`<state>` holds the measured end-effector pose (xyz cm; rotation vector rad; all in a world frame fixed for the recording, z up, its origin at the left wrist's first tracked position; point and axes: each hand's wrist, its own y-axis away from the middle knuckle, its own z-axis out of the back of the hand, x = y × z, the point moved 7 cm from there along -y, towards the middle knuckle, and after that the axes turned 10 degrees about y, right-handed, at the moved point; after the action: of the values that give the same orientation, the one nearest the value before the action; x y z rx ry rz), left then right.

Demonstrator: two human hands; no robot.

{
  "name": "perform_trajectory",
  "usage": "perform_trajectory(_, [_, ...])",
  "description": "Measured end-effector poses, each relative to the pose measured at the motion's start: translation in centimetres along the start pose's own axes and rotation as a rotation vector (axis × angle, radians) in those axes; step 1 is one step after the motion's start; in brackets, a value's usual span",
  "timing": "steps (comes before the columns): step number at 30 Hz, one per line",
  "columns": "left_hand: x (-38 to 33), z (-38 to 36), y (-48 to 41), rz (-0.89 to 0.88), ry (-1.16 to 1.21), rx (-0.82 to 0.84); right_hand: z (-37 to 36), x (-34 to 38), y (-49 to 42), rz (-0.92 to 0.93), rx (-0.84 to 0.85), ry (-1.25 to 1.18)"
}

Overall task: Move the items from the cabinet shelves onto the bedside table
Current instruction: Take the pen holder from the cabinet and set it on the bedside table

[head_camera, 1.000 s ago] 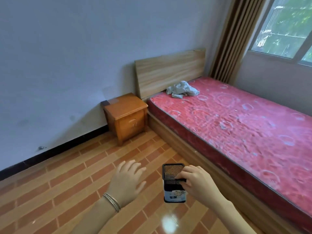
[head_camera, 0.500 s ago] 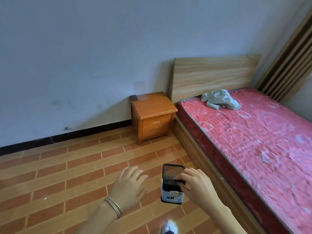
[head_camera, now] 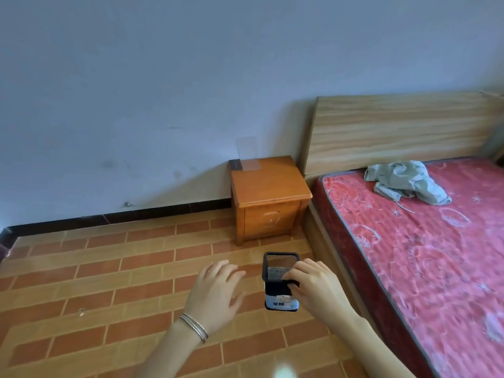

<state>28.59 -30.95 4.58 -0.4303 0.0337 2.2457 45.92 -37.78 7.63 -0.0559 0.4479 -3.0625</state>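
A black mesh pen holder [head_camera: 280, 279] with a white label near its base hangs upright over the floor, with my right hand [head_camera: 319, 289] shut on its right rim. My left hand [head_camera: 215, 293] floats just left of it, fingers spread, holding nothing and not touching it. A silver bangle circles the left wrist. The orange wooden bedside table [head_camera: 268, 197] stands ahead against the wall, beside the bed's headboard. A clear plastic sheet [head_camera: 249, 156] leans on the wall at the table's back. No cabinet is in view.
A bed with a red patterned mattress [head_camera: 425, 249] fills the right side, with a crumpled grey cloth [head_camera: 406, 182] near the wooden headboard [head_camera: 398, 129]. Brick-patterned floor [head_camera: 109, 282] stretches to the left. A dark baseboard runs along the blue-grey wall.
The view has swung left and nearer, so the bedside table sits closer and more central. Both hands keep their pose, with the pen holder still in my right hand.
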Motion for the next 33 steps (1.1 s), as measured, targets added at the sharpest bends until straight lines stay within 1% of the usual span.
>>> perform_trajectory(4, [2.1,-1.0,-3.9,0.057,0.009,0.028,-2.9,-2.6,-3.6,0.028,0.053,-0.055])
perform_trajectory(10, [6.8,-2.1,-13.0,0.056,0.003,0.046,-6.3,-7.4,-11.6,0.027,0.082,-0.057])
perform_trajectory(18, [13.4,-0.5,-28.2,0.024,0.017,0.035,-8.1,-15.4,-25.7,-0.058,0.062,-0.029])
perform_trajectory(21, [15.3,-0.7,-32.6,0.025,0.011,0.048,-9.6,-17.8,-29.0,-0.117,0.071,-0.035])
perform_trajectory(25, [17.6,-2.2,-37.5,0.007,-0.011,0.065,-12.3,-20.8,-33.1,-0.131,0.098,-0.048])
perform_trajectory(29, [20.3,-5.1,-42.8,0.041,-0.007,0.125,-16.2,-24.8,-37.8,-0.106,0.136,-0.050])
perform_trajectory(33, [22.3,-8.6,-49.0,0.084,0.009,0.248,-20.9,-29.6,-43.5,-0.103,0.193,-0.074])
